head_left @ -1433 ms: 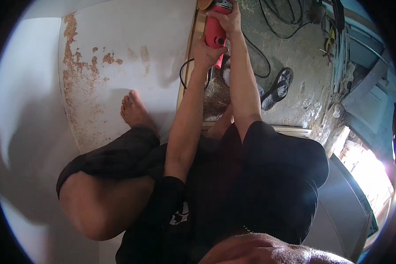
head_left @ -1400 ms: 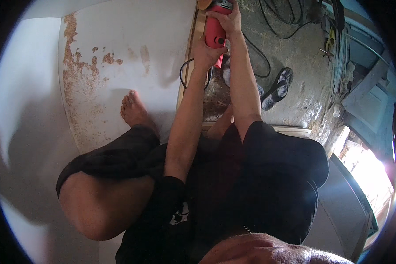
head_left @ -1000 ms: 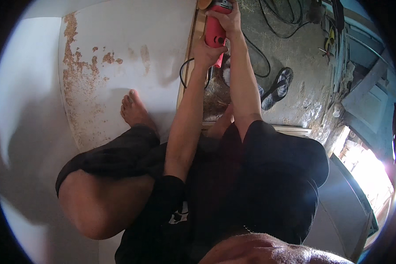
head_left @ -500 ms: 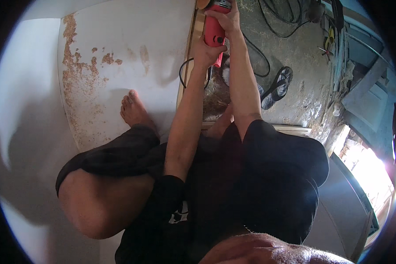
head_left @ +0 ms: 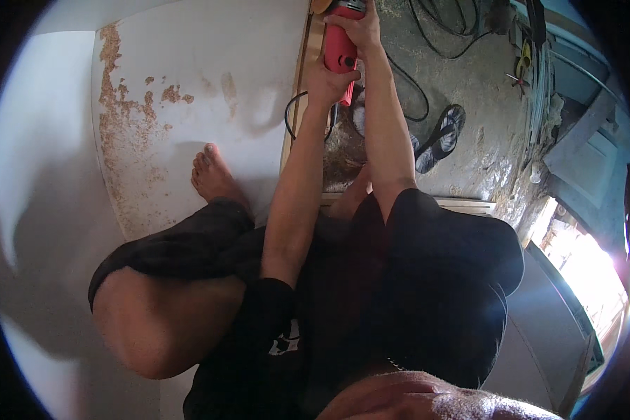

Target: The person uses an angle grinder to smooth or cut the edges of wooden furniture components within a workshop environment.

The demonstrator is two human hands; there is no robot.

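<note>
Both hands grip a red angle grinder point(head_left: 340, 50) at the top of the view. My left hand point(head_left: 327, 85) wraps round its rear end, the thumb lying across the handle. Further forward, my right hand point(head_left: 362, 31) closes on the body just behind the metal gear head point(head_left: 350, 5). Part of a brownish disc point(head_left: 321, 6) shows at the upper edge, over a wooden edge strip point(head_left: 311, 52); the rest of it is cut off. A black cord point(head_left: 287, 115) loops out beside my left wrist.
A white panel point(head_left: 259, 70) with worn brown patches point(head_left: 122, 91) lies to the left, my bare foot point(head_left: 217, 175) on it. Black flip-flops point(head_left: 442, 140) lie on the rough floor point(head_left: 483, 91) at right. Coiled cable point(head_left: 444, 31) is further off, near yellow-handled pliers point(head_left: 523, 59).
The grinder and both hands have shifted very slightly toward the top left. My grip on it is the same.
</note>
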